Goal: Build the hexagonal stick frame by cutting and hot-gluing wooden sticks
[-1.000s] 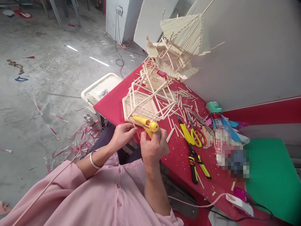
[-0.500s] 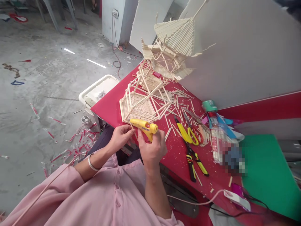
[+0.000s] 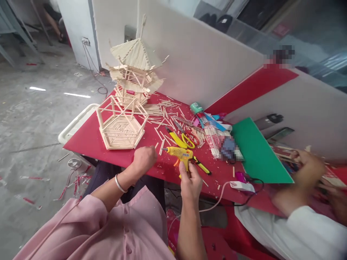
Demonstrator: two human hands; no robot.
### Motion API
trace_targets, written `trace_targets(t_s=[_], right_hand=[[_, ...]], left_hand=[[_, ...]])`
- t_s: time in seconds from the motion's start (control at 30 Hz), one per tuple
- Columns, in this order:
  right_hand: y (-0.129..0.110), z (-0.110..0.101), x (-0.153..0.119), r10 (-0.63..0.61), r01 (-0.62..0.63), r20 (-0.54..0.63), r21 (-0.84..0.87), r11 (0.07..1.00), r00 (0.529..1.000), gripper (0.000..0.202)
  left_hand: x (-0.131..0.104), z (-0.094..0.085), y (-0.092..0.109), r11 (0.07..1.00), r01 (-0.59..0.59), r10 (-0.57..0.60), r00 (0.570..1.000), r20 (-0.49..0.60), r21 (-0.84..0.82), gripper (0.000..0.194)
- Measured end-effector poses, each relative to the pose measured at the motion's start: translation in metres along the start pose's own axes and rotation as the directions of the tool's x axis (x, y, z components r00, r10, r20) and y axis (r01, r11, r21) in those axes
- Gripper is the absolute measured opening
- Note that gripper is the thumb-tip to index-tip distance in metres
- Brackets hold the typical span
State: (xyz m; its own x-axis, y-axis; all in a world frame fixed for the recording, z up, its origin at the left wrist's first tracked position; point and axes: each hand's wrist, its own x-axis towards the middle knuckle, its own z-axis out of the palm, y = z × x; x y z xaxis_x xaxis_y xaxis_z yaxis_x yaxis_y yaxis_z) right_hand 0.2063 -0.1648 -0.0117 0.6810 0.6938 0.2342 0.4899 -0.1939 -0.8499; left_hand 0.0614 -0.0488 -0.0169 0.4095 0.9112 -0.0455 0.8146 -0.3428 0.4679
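My right hand (image 3: 191,180) grips the handle of a yellow glue gun (image 3: 182,154), its nozzle pointing left. My left hand (image 3: 145,159) is closed just left of the nozzle, over the table's front edge. A short piece of thin wooden stick (image 3: 157,145) shows beside its fingers; the rest is hidden. Beyond that hand stands a hexagonal stick frame (image 3: 121,146) with a ringed floor and open sides. Behind it rises a pagoda-like stick model (image 3: 135,54) with tiered roofs. Many loose sticks (image 3: 162,108) lie right of both.
Yellow-handled scissors (image 3: 188,141), black-and-yellow pliers (image 3: 203,167) and bagged sticks (image 3: 211,141) lie on the red table (image 3: 84,139). A green board (image 3: 261,153) covers its right part. A co-worker's white sleeve (image 3: 317,231) and hand (image 3: 309,169) are at the right. Cords cross the front edge.
My view has swung to the right, bringing the co-worker into sight. The glue gun and my left hand, together before, are now apart, with the gun tilted nozzle leftward.
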Motion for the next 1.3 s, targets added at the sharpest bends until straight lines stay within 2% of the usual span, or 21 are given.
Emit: trace_targets(t_s=[0.1,0.23,0.3,0.37,0.43,0.47,0.53,0.63,0.7,0.77,0.83,0.9,0.93,1.0,1.03,1.07,1.1,1.13,1.17,1.23,1.3], right_hand=[[0.005,-0.006,0.006,0.035,-0.036,0.019,0.044,0.998,0.999,0.05],[-0.001,0.003,0.022,0.081,-0.093,0.054,0.282,0.955,0.995,0.053],[-0.006,0.009,0.031,0.064,-0.09,0.082,0.361,0.928,0.995,0.052],[-0.008,0.013,0.038,0.024,-0.061,0.102,0.379,0.923,0.995,0.049],[-0.006,0.014,0.041,-0.022,-0.015,0.102,0.348,0.937,0.995,0.046],[-0.004,0.015,0.041,-0.046,0.015,0.089,0.322,0.947,0.995,0.045],[0.002,0.014,0.04,-0.094,0.08,0.041,0.256,0.963,0.995,0.044],[0.008,0.011,0.04,-0.18,0.179,-0.004,0.134,0.975,0.984,0.042],[0.009,0.007,0.043,-0.245,0.243,0.041,0.058,0.968,0.969,0.043],[0.007,0.0,0.048,-0.3,0.301,0.116,0.009,0.953,0.947,0.044],[0.003,-0.01,0.06,-0.349,0.36,0.204,-0.019,0.933,0.915,0.046],[-0.002,-0.023,0.081,-0.404,0.433,0.341,-0.012,0.901,0.849,0.047],[-0.004,-0.03,0.098,-0.425,0.469,0.425,0.001,0.883,0.799,0.046],[-0.005,-0.041,0.142,-0.406,0.483,0.652,0.07,0.873,0.64,0.037],[-0.003,-0.043,0.168,-0.353,0.478,0.713,0.028,0.878,0.606,0.038],[0.0,-0.042,0.197,-0.284,0.475,0.678,-0.109,0.873,0.678,0.041],[0.005,-0.038,0.226,-0.226,0.476,0.584,-0.316,0.821,0.779,0.041],[0.011,-0.031,0.254,-0.187,0.464,0.49,-0.538,0.704,0.852,0.037],[0.018,-0.022,0.279,-0.149,0.449,0.447,-0.702,0.553,0.882,0.036],[0.033,-0.002,0.32,-0.085,0.428,0.445,-0.765,0.481,0.891,0.033],[0.047,0.016,0.347,-0.028,0.433,0.471,-0.783,0.447,0.882,0.025]], left_hand=[[0.024,0.006,0.007,0.992,0.05,-0.052,0.999,0.009,0.117,0.034],[0.022,0.01,0.016,0.997,-0.019,0.032,0.986,-0.162,0.08,0.028],[0.014,0.013,0.026,0.996,-0.087,0.082,0.975,-0.209,-0.018,0.026],[0.007,0.018,0.038,0.95,-0.195,0.135,0.961,-0.242,-0.245,0.028],[0.004,0.024,0.051,0.79,-0.252,0.145,0.963,-0.229,-0.559,0.034],[0.004,0.027,0.058,0.667,-0.228,0.134,0.973,-0.187,-0.709,0.038],[0.005,0.033,0.072,0.397,-0.084,0.118,0.992,-0.04,-0.914,0.045],[0.008,0.038,0.09,0.087,0.146,0.119,0.981,0.155,-0.985,0.053],[0.011,0.039,0.1,-0.036,0.217,0.106,0.971,0.212,-0.975,0.052],[0.015,0.038,0.106,-0.115,0.242,0.083,0.969,0.234,-0.963,0.048],[0.021,0.038,0.109,-0.183,0.22,0.04,0.976,0.216,-0.958,0.044],[0.029,0.039,0.111,-0.252,0.154,-0.046,0.984,0.171,-0.955,0.04],[0.033,0.039,0.112,-0.28,0.115,-0.098,0.984,0.147,-0.953,0.039],[0.043,0.04,0.112,-0.304,0.061,-0.175,0.977,0.119,-0.951,0.038],[0.048,0.04,0.112,-0.297,0.057,-0.187,0.975,0.116,-0.953,0.039],[0.053,0.04,0.111,-0.282,0.061,-0.183,0.976,0.116,-0.957,0.039],[0.057,0.039,0.11,-0.262,0.066,-0.173,0.978,0.114,-0.963,0.039],[0.06,0.039,0.108,-0.239,0.067,-0.164,0.98,0.108,-0.969,0.039],[0.063,0.04,0.107,-0.218,0.062,-0.162,0.982,0.099,-0.974,0.039],[0.068,0.04,0.103,-0.183,0.042,-0.173,0.982,0.075,-0.982,0.038],[0.073,0.042,0.099,-0.157,0.052,-0.181,0.98,0.081,-0.986,0.039]])
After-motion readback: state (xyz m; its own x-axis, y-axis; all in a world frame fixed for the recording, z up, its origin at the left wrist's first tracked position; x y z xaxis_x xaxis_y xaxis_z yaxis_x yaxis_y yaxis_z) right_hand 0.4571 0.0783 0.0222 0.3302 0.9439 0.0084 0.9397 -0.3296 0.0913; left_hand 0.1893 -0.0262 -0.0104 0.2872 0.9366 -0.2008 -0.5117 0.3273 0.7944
